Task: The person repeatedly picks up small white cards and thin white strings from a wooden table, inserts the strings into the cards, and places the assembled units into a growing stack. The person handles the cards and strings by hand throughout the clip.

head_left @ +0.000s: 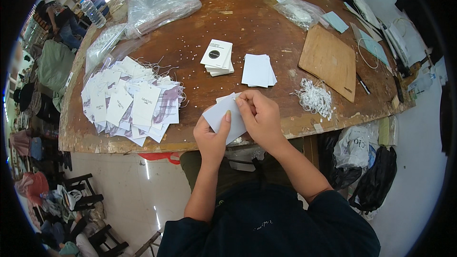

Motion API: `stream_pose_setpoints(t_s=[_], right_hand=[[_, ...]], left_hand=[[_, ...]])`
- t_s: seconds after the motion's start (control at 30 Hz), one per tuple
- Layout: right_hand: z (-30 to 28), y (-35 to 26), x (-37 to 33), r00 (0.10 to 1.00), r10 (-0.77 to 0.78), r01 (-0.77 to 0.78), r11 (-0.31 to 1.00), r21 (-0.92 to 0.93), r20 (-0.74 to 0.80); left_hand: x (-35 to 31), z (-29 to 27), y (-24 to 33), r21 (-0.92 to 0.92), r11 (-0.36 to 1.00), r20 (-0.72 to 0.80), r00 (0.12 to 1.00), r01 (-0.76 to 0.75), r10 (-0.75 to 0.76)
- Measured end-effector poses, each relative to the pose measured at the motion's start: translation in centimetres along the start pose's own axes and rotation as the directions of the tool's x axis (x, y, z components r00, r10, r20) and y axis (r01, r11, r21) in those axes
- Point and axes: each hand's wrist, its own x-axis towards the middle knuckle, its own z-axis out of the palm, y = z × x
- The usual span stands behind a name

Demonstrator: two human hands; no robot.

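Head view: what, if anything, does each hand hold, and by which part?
The left hand holds white cards by their lower left side, thumb on top. The right hand touches their upper edge; whether it grips is unclear.

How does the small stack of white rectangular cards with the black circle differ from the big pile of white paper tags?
The small stack of white rectangular cards is fairly neat; the big pile of white paper tags is jumbled and much wider. The stack shows a black circle on top, while the pile has thin white strings along its edge. Both rest on the brown wooden table.
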Motion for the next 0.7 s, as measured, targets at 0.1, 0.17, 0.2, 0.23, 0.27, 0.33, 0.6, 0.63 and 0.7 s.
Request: stream_pose_setpoints(t_s=[0.1,0.17,0.2,0.23,0.27,0.33,0.6,0.63,0.7], right_hand=[[0.3,0.4,-0.2,0.998,-0.055,0.054,0.998,-0.040,-0.020],[0.6,0.6,-0.3,0.994,-0.097,0.092,0.992,-0.092,-0.051],[0.7,0.6,-0.3,0.993,-0.106,0.101,0.991,-0.090,-0.055],[0.9,0.7,-0.3,0.992,-0.106,0.100,0.991,-0.091,-0.070],[1.0,0.7,-0.2,0.988,-0.124,0.116,0.989,-0.090,-0.092],[0.9,0.7,0.1,0.998,-0.015,0.015,1.000,0.004,-0.055],[-0.8,0.9,1.0,0.805,0.399,-0.592,0.491,0.640,0.439],[-0.9,1.2,1.6,0.779,0.462,-0.627,0.576,0.525,0.423],[-1.7,2.2,3.7,0.931,0.353,-0.364,0.918,0.155,0.098]], left_hand=[[0.1,-0.1,0.1,0.053,0.996,-0.007,0.998,-0.070,0.070],[0.1,0.1,0.1,0.097,0.981,-0.009,0.986,-0.167,0.169],[0.1,0.1,0.1,0.133,0.970,-0.005,0.978,-0.204,0.207],[0.0,0.2,0.2,0.170,0.958,0.003,0.972,-0.230,0.233],[0.1,0.3,0.3,0.188,0.946,-0.001,0.963,-0.263,0.268],[0.5,0.6,0.3,0.371,0.790,0.037,0.857,-0.489,0.513],[1.9,-1.4,-0.1,0.738,0.088,0.423,0.561,-0.669,0.711],[1.9,-1.8,-0.1,0.694,0.048,0.463,0.496,-0.718,0.735],[2.0,-2.8,0.1,0.618,-0.017,0.545,0.413,-0.786,0.729]])
